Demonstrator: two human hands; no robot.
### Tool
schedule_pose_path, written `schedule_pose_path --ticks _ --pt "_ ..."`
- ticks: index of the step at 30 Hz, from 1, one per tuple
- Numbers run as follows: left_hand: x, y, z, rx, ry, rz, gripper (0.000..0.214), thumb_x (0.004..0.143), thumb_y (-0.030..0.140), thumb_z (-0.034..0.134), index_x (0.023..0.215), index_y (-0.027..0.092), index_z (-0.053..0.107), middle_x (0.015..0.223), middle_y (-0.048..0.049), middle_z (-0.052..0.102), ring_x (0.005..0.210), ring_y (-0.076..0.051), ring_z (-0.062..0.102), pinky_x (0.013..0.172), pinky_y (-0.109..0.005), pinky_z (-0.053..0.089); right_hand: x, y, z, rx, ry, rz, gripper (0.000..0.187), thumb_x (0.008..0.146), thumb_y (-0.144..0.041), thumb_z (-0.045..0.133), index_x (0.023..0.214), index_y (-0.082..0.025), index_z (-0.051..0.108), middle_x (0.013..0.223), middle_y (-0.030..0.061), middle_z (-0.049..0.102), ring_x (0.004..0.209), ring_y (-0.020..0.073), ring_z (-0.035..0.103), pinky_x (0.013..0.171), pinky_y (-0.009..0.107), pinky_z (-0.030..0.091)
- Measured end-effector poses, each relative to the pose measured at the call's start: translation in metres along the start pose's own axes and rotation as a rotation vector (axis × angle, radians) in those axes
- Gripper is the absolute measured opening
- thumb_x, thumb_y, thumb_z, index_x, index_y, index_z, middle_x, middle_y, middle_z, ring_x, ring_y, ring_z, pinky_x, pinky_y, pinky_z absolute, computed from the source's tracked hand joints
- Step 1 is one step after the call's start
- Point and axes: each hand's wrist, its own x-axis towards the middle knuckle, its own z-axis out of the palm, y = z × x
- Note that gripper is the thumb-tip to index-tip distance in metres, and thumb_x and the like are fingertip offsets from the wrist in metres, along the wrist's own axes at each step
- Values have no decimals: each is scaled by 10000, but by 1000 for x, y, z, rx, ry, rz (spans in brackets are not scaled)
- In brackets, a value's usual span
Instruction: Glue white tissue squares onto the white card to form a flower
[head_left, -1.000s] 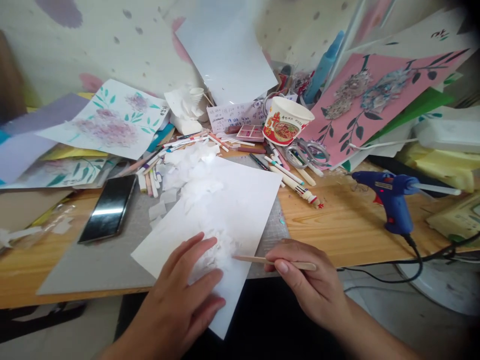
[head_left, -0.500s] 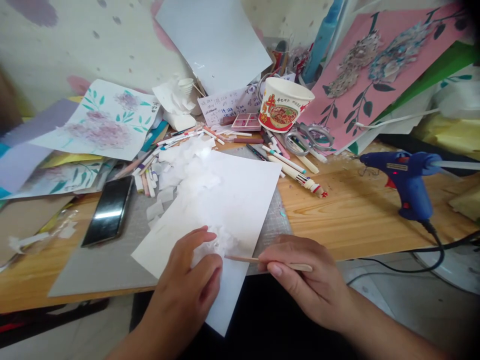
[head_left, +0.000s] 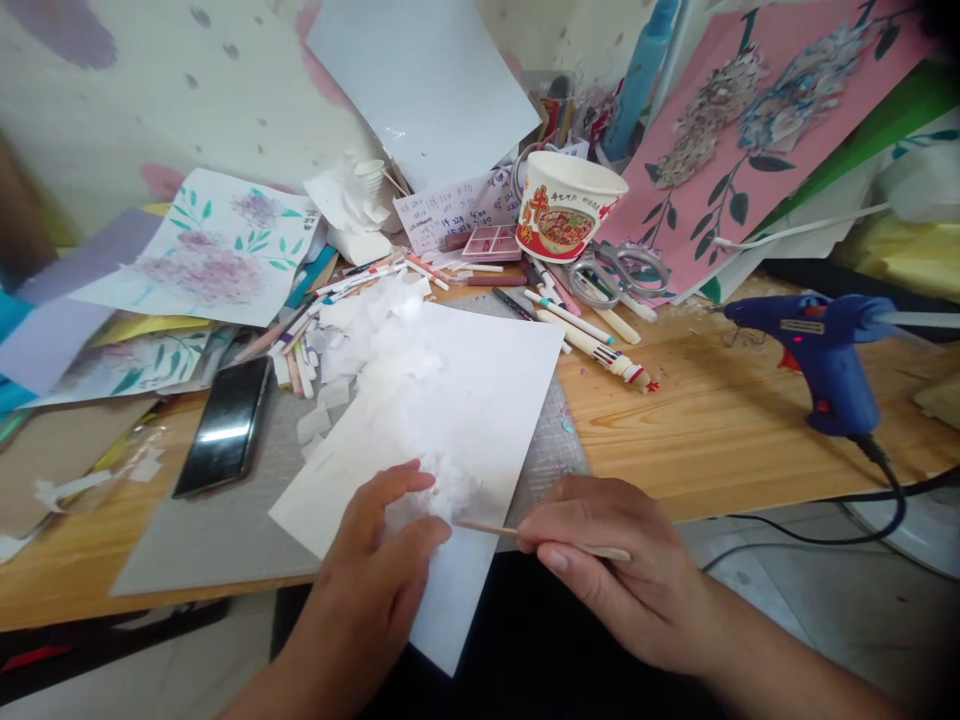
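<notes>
A white sheet of paper (head_left: 465,400) lies on a grey cutting mat (head_left: 217,520), its near corner hanging over the desk edge. A cluster of small white paper bits (head_left: 446,490) sits on its near part. My left hand (head_left: 375,580) rests on the sheet with fingers curled around that cluster, thumb beside the stick's tip. My right hand (head_left: 607,565) pinches a thin wooden stick (head_left: 487,527), whose point touches the cluster.
Loose white paper scraps (head_left: 367,340) pile at the sheet's far end. A black phone (head_left: 223,425) lies left. Pens and markers (head_left: 592,340), scissors (head_left: 619,275) and a paper bowl (head_left: 566,205) stand behind. A blue glue gun (head_left: 821,345) with its cable sits right. Flower pictures surround.
My left hand's fingers have curled in closer around the paper cluster. The stick tip has shifted slightly nearer to my left thumb. The view has drifted a little.
</notes>
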Motion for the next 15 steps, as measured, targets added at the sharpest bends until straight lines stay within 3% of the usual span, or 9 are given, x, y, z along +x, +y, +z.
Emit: schedule_pose_path --ticks 4,9,15 --pt "-2 -1 1 -18 15 55 331 883 38 478 998 287 663 1334 -48 463 1321 -292 437 1041 -520 445 0 3 4 -25 77 39 167 942 -118 513 968 -160 672 730 28 692 646 139 612 599 264 460" --pt "-5 -2 -1 -38 7 120 369 842 -48 461 1017 218 648 1357 -92 452 1359 -313 380 1057 -509 427 1 2 5 -43 144 61 141 931 -119 544 954 -171 674 749 22 710 659 128 644 595 230 480" --pt "-18 -5 -13 -99 29 89 329 862 -32 455 1039 195 612 1387 -106 432 1360 -307 389 1060 -474 414 -10 4 2 12 217 180 156 936 -155 558 967 -256 673 757 -16 706 670 135 670 596 231 509"
